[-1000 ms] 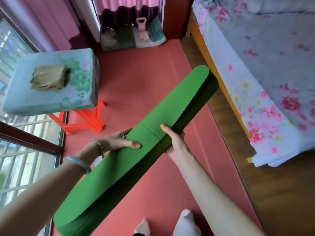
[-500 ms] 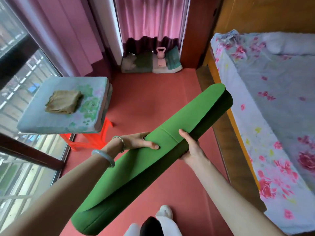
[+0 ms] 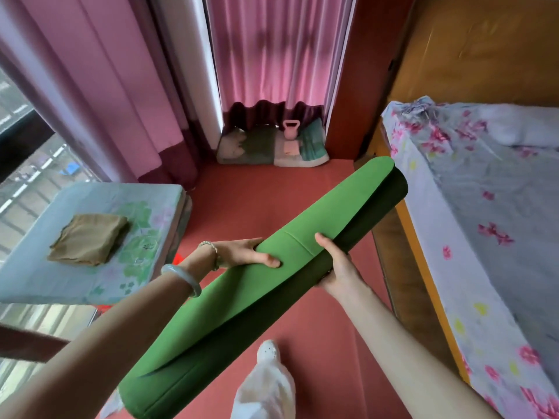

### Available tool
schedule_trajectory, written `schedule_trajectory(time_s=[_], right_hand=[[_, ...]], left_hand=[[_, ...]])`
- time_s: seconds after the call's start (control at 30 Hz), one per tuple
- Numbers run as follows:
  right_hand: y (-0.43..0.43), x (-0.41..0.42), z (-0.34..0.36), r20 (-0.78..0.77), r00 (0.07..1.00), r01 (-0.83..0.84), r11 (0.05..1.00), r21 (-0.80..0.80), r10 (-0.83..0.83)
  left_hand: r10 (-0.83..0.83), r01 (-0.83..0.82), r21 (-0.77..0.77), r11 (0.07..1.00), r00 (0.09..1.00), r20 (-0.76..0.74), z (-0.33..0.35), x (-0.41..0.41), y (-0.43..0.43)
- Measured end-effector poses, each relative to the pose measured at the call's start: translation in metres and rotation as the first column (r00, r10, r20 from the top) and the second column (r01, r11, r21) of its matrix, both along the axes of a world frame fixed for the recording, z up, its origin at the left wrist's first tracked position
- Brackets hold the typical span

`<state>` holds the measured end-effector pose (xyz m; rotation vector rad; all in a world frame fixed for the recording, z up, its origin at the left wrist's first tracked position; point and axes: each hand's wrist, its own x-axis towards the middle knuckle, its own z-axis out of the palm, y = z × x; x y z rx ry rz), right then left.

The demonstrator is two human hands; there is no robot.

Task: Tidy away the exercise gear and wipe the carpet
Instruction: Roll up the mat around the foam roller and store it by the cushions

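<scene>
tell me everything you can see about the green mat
The green mat is loosely rolled into a long tube, bright green outside, darker green on its shaded side, with a foam-like matte look. Held off the red carpet, it runs diagonally. The left hand and right hand grip its middle.

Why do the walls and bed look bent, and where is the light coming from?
Head view: the wide-angle lens bows straight edges near the borders, such as the bed frame. Daylight glows through the pink curtains and the window at left; the rolled green mat is bright on top, dark underneath.
</scene>
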<state>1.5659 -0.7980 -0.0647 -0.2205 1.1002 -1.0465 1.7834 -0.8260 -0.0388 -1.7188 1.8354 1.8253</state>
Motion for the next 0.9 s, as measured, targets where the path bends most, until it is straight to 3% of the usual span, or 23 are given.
schedule_trajectory(time_s=[0.47,0.9], right_hand=[[-0.297,0.025,0.01,0.01,0.998,-0.064,0.998,0.003,0.064],[-0.589,0.026,-0.005,-0.011,0.971,-0.239,0.97,0.037,0.24]], left_hand=[[0.062,-0.062,0.058,0.996,0.998,-0.006,0.019,0.027,-0.281],[0.166,-0.166,0.034,0.986,0.986,0.001,0.012,0.026,-0.551]])
